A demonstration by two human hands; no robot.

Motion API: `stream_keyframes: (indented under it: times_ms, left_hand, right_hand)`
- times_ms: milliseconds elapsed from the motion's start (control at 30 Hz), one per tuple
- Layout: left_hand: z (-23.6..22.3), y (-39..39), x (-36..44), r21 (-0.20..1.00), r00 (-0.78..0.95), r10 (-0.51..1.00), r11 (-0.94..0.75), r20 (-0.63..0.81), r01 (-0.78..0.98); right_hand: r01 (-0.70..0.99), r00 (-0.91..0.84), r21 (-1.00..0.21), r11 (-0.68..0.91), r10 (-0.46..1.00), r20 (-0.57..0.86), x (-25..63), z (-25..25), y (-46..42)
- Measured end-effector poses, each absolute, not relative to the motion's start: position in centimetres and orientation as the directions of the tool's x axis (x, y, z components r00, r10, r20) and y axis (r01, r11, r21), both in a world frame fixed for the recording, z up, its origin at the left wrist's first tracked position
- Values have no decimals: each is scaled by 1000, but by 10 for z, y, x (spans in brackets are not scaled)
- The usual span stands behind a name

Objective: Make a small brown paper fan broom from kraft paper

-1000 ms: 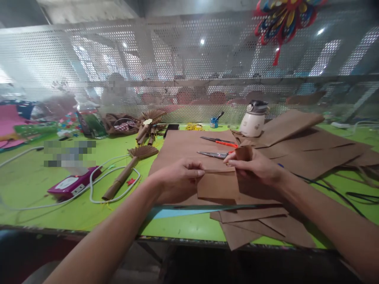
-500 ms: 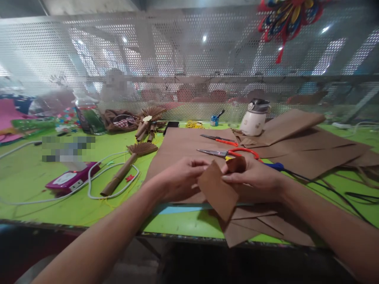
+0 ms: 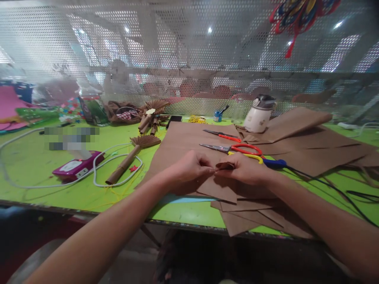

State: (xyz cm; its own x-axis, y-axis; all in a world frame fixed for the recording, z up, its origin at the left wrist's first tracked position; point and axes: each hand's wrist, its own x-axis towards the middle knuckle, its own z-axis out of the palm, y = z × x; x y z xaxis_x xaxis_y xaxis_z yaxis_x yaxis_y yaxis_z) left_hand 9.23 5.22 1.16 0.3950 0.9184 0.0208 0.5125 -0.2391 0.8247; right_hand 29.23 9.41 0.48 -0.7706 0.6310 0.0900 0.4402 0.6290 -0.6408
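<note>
Both my hands meet over a brown paper sheet (image 3: 220, 187) on the green table (image 3: 44, 173). My left hand (image 3: 189, 167) pinches the sheet's folded top edge with thumb and fingers closed. My right hand (image 3: 247, 169) pinches the same folded edge from the right, fingers closed on the pleated part. The sheet hangs down from the pinch and lies on a bigger brown sheet (image 3: 183, 146). Just behind my hands lie red-handled scissors (image 3: 233, 148) and a second pair of scissors (image 3: 223, 135).
More brown paper sheets (image 3: 310, 146) spread right and at the front edge. A pleated paper fan on a rolled handle (image 3: 133, 156), a pink device (image 3: 77, 166) with white cable, a white jug (image 3: 259, 114), a blue pot (image 3: 218, 116) and black cables (image 3: 331, 189) lie around. A perforated metal screen (image 3: 177, 59) stands behind.
The paper piece, held up and tilted half a second ago, now lies lower and flatter. My hands have come closer together on its folded edge. The view has tipped slightly.
</note>
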Motion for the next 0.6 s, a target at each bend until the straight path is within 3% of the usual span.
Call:
stream_keyframes:
  times_ms: [233,600]
  left_hand:
    - [0,70,80,662,428,901,-368,78,653]
    - [-2,75,79,667,441,897,-310,-31,678]
  right_hand:
    - [448,-783,-548,706,606,140,291,-7,102]
    - [481,-748,-546,686,646,153,287,-15,103]
